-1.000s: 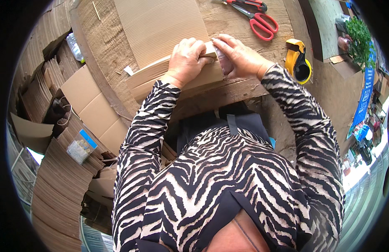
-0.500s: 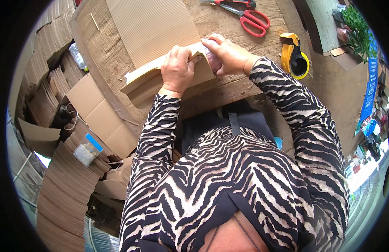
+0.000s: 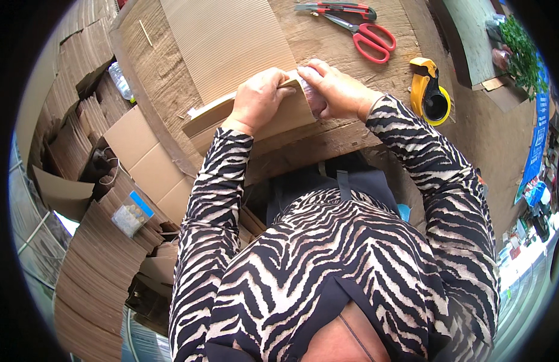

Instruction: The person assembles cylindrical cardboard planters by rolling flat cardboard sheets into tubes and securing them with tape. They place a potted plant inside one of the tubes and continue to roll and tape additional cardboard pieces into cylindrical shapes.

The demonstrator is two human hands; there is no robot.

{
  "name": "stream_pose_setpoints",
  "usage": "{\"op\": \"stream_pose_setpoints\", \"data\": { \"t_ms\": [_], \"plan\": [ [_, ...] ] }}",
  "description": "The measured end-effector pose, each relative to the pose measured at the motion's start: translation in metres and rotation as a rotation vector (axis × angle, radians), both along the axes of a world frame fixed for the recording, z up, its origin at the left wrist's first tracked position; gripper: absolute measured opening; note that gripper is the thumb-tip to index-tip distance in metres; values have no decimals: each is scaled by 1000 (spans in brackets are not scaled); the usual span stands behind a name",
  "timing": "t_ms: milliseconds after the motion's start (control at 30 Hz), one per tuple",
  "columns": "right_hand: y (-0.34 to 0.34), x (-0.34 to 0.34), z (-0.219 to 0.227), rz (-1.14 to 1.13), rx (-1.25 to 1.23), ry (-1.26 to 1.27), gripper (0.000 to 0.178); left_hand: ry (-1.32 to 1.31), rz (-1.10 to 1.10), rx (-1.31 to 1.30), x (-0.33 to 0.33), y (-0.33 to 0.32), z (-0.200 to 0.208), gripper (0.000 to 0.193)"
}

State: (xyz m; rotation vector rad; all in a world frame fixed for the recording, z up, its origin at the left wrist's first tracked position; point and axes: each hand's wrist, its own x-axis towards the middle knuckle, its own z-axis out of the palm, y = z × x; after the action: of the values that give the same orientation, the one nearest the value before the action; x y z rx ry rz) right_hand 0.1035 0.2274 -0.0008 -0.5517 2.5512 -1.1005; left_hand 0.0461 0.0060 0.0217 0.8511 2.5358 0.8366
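Note:
A sheet of corrugated cardboard [image 3: 234,45] lies on the wooden table, its near part folded up into a narrow flap along the front edge. My left hand [image 3: 259,99] is closed over the folded edge, thumb and fingers pinching it. At the right end of the fold, my right hand [image 3: 339,90] is wrapped round a pale purplish, rounded thing [image 3: 314,96], perhaps a roll of tape, and presses it against the cardboard. My palm and fingers hide most of it, so its kind is unclear.
Red-handled scissors [image 3: 374,43] and a red and black utility knife [image 3: 343,9] lie beyond my right hand. A yellow tape dispenser [image 3: 429,90] sits farther right. Stacks of flat cardboard [image 3: 101,271] and a plastic bottle [image 3: 119,81] are at the left. A thin stick [image 3: 146,33] lies on the table.
The whole view has shifted slightly, so the table things appear lower and farther right. My left hand has turned a little over the fold; both hands keep their hold.

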Motion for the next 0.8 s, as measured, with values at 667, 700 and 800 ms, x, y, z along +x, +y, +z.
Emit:
{"op": "stream_pose_setpoints", "data": {
  "t_ms": [667, 700, 800],
  "plan": [
    [-41, 20, 23, -171, 270, -156, 90, -180, 102, 61, -4, -7, -27, 30],
    [-40, 19, 24, -174, 274, -159, 89, -57, 116, 63, 0, -6, -27, 30],
    [-39, 19, 22, -157, 302, -139, 87, 60, 135, -51, 16, -17, -32, 34]
  ]
}}
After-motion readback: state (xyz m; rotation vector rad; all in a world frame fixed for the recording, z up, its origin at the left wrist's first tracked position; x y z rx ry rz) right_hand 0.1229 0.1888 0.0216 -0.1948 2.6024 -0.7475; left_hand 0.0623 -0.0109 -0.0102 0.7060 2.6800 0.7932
